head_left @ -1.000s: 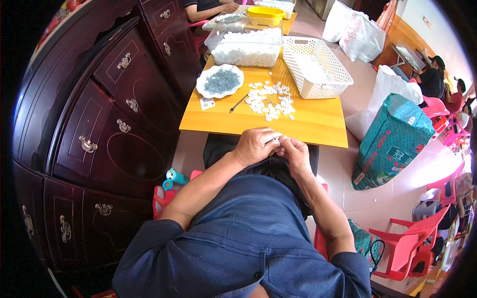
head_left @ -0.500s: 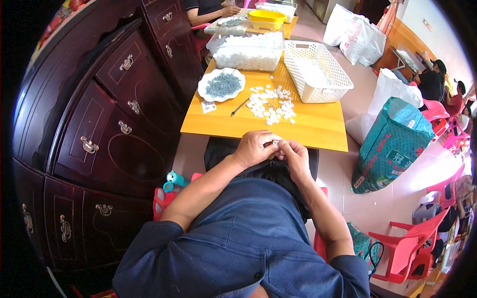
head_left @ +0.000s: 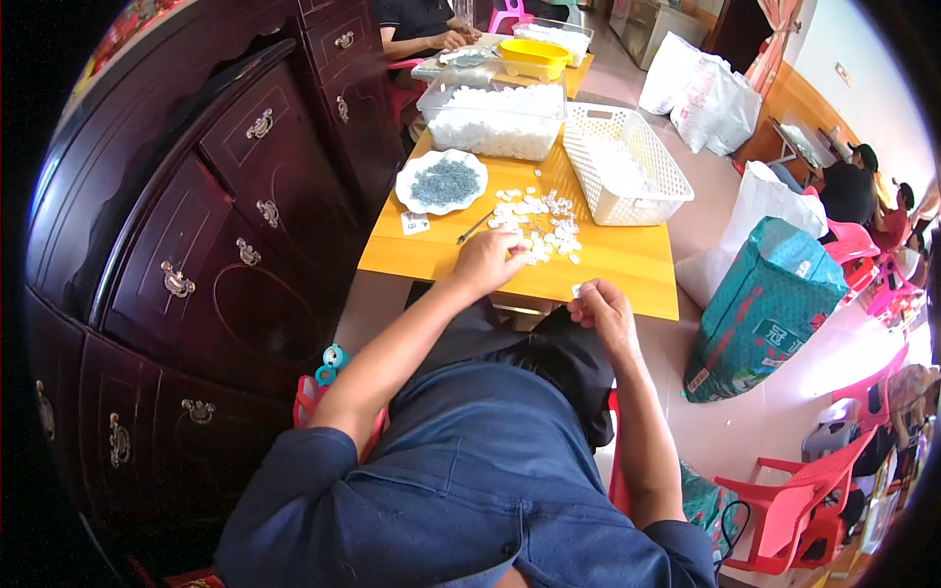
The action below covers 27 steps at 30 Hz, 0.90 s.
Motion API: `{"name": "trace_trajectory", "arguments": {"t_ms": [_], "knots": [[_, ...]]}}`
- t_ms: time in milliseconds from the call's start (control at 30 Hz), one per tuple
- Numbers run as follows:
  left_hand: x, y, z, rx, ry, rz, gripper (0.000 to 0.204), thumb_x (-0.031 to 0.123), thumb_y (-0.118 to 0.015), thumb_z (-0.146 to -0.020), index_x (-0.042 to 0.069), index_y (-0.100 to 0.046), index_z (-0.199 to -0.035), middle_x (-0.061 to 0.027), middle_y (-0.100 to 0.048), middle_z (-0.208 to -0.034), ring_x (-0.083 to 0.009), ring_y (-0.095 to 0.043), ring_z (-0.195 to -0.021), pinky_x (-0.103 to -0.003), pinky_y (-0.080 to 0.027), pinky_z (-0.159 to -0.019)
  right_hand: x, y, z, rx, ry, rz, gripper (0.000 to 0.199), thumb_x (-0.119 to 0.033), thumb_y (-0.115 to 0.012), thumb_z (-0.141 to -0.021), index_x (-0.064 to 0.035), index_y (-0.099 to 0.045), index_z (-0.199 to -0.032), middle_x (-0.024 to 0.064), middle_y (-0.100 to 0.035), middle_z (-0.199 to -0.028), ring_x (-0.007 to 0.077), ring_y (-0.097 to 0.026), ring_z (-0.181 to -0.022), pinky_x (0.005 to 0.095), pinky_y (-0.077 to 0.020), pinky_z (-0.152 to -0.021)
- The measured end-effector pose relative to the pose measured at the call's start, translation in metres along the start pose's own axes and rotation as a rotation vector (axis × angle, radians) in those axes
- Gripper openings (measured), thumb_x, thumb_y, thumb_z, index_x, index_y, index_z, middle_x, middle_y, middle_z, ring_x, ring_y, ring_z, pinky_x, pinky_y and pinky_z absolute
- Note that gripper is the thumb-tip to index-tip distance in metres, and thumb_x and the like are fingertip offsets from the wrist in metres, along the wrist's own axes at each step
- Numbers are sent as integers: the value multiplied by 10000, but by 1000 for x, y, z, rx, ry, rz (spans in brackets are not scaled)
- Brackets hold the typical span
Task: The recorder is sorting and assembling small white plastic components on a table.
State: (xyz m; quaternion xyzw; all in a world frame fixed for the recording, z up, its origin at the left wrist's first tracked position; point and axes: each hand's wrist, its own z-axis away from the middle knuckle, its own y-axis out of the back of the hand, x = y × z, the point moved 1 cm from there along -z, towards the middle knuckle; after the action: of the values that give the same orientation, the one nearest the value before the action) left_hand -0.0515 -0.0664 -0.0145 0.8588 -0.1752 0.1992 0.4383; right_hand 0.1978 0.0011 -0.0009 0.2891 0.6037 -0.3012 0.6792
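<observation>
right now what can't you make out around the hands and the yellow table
- Head view: the small white piece at the right hand is too small to identify.
- Left hand covers the white pieces it reaches, so its grip is hidden.
- Grey bits on the white plate: too small to identify.
- Slim tool: too small to identify.

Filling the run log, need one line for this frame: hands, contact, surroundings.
left hand: on white pieces pile, yellow table | right hand: pinching one white piece at table edge | nearby: plate of grey bits, white basket
</observation>
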Motion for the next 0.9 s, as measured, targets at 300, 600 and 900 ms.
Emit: {"name": "trace_trajectory", "arguments": {"t_ms": [300, 600, 900], "knots": [[-31, -17, -57, -154, 37, -172, 107, 191, -689, -799, 123, -765, -831, -125, -727, -888, -334, -706, -839, -482, -556, -740, -8, 49, -38, 191, 186, 706, 321, -322, -635, -914, -23, -751, -911, 177, -729, -773, 290, -735, -759, 405, -560, -719], [-47, -33, -68, -298, 77, -270, 84, 204, -697, -787, 153, -764, -783, -102, -736, -840, -325, -704, -845, -475, -558, -721, 0, 67, -81, 229, 216, 1046, 331, -359, -690, -853, -38, -765, -881, 230, -721, -830, 394, -714, -805, 480, -558, -764], [-39, -30, -74, -376, 10, -421, 148, 177, -649, -753, 69, -742, -794, -166, -738, -869, -366, -718, -860, -505, -568, -778, 6, 61, -81, 376, 295, 1069, 309, -333, -695, -866, -29, -733, -903, 213, -722, -824, 397, -706, -776, 475, -552, -738]]}}
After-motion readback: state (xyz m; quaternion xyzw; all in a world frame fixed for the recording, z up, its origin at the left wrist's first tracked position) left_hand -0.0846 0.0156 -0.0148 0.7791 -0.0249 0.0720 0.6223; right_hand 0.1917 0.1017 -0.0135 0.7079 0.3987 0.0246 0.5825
